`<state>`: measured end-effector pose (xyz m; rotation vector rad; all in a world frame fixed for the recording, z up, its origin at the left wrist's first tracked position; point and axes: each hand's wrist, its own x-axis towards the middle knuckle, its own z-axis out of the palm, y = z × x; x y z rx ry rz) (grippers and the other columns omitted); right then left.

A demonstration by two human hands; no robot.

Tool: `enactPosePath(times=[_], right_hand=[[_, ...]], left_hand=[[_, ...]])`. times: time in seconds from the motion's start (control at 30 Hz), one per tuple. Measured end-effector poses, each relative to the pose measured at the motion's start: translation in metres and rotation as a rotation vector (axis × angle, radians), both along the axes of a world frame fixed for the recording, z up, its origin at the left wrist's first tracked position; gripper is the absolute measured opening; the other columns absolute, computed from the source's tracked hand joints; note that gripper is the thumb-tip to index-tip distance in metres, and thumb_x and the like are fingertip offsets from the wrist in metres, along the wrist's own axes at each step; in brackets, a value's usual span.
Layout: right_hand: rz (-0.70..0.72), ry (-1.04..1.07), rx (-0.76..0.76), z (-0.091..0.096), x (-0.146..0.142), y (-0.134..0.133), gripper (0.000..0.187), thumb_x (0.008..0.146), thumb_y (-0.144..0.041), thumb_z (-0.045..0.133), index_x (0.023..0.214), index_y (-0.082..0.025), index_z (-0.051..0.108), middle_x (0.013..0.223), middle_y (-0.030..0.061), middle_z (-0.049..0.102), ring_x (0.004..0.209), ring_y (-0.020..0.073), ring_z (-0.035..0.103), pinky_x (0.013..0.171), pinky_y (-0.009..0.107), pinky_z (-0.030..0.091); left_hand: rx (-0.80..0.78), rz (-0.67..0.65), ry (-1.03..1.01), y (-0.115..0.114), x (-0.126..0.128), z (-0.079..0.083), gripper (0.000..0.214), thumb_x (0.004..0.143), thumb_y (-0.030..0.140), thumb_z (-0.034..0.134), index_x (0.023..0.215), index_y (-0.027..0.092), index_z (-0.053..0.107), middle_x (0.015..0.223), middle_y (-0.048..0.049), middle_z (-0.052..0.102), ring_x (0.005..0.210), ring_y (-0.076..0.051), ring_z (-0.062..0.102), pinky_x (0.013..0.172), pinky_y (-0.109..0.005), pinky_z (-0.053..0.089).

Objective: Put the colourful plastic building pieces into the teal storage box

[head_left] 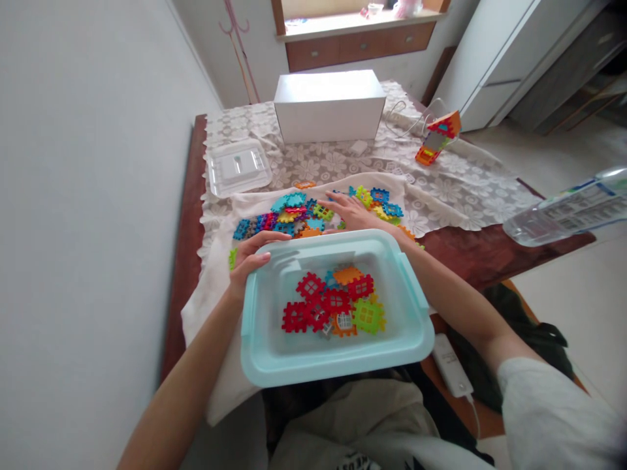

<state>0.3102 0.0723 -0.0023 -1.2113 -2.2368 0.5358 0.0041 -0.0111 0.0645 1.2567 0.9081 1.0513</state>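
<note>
- Head view: left hand point(249, 261) grips the near-left rim of the pale blue bin point(274, 356), fingers curled over it
- Right hand point(350, 212) lies flat, fingers spread, on the interlocking tiles point(294, 219) atop the white cloth point(223, 313); best to sweep tiles slowly, bin held level

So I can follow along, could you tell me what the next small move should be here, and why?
Probably close the right hand on a few loose tiles and carry them to the bin. It lies flat on the pile, holding nothing, while the left hand grips the bin's rim and some tiles already lie inside.
</note>
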Motion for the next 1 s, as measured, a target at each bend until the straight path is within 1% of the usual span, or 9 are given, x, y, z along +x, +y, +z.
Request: enactPosePath(times=[0.1,0.2,0.27,0.4,0.63,0.7,0.77,0.87,1.0], right_hand=[[0.064,-0.117,-0.003,-0.007,0.001,0.000,0.055,0.095,-0.048,0.079,0.147,-0.033,0.069,0.164,0.0092,0.057,0.154,0.0389,0.050,0.130,0.063,0.036],[0.146,-0.057,0.021,-0.006,0.000,0.002,0.032,0.098,-0.046,0.076,0.124,-0.029,0.081,0.144,0.0100,0.072,0.136,0.0324,0.066,0.120,0.052,0.049],[0.169,0.003,0.029,-0.008,-0.001,0.005,0.024,0.098,-0.045,0.076,0.113,-0.028,0.083,0.136,0.0094,0.075,0.130,0.0307,0.069,0.118,0.051,0.051],[0.133,0.166,0.066,-0.015,-0.005,0.010,0.033,0.092,-0.037,0.080,0.123,-0.028,0.078,0.141,0.0104,0.071,0.132,0.0299,0.067,0.119,0.050,0.051],[0.089,0.411,0.036,-0.001,-0.013,0.006,0.027,0.098,-0.026,0.059,0.116,-0.023,0.078,0.129,0.0098,0.076,0.105,0.0216,0.075,0.088,0.036,0.063],[0.081,0.367,0.089,-0.001,-0.014,0.003,0.029,0.100,-0.029,0.059,0.122,-0.023,0.077,0.134,0.0111,0.075,0.117,0.0248,0.073,0.102,0.042,0.061],[-0.011,0.201,0.144,-0.004,-0.014,0.001,0.041,0.097,-0.033,0.068,0.137,-0.024,0.073,0.150,0.0132,0.068,0.139,0.0326,0.063,0.122,0.056,0.046],[-0.121,-0.077,0.109,-0.011,-0.012,0.000,0.062,0.091,-0.038,0.079,0.150,-0.026,0.066,0.161,0.0138,0.059,0.153,0.0408,0.050,0.130,0.069,0.028],[-0.015,-0.132,0.060,-0.012,-0.009,0.003,0.043,0.096,-0.034,0.073,0.138,-0.024,0.075,0.140,0.0127,0.075,0.131,0.0334,0.069,0.119,0.050,0.048]], left_hand=[[0.002,0.002,-0.004,0.000,0.001,0.002,0.038,0.069,0.036,0.073,0.099,0.018,0.086,0.091,-0.0079,0.081,0.069,-0.020,0.067,0.056,-0.026,0.051],[0.000,0.007,0.001,0.000,0.001,0.002,0.037,0.068,0.035,0.072,0.098,0.019,0.087,0.090,-0.0076,0.082,0.069,-0.021,0.067,0.057,-0.026,0.051],[-0.007,0.007,0.000,-0.001,0.002,0.003,0.038,0.068,0.035,0.072,0.099,0.019,0.087,0.090,-0.0076,0.082,0.069,-0.021,0.066,0.058,-0.026,0.051],[-0.006,0.023,0.012,-0.001,0.002,0.003,0.036,0.069,0.034,0.071,0.098,0.019,0.087,0.091,-0.0083,0.082,0.071,-0.022,0.067,0.058,-0.027,0.052],[0.009,0.025,0.024,-0.001,0.002,0.003,0.035,0.069,0.034,0.071,0.096,0.019,0.088,0.095,-0.0085,0.083,0.075,-0.023,0.069,0.061,-0.027,0.053],[0.023,0.029,0.034,-0.002,0.002,0.003,0.030,0.071,0.034,0.071,0.092,0.019,0.088,0.099,-0.0091,0.083,0.075,-0.023,0.068,0.061,-0.028,0.053],[0.034,0.031,0.040,-0.003,0.001,0.003,0.026,0.073,0.033,0.071,0.088,0.019,0.087,0.102,-0.0092,0.083,0.076,-0.023,0.068,0.062,-0.029,0.053],[0.034,0.039,0.026,-0.004,0.002,0.004,0.026,0.073,0.034,0.071,0.087,0.018,0.087,0.102,-0.0087,0.083,0.075,-0.022,0.068,0.062,-0.029,0.053],[0.003,0.046,0.021,-0.004,0.004,0.007,0.035,0.068,0.034,0.073,0.094,0.016,0.088,0.097,-0.0080,0.082,0.071,-0.020,0.067,0.059,-0.027,0.051]])
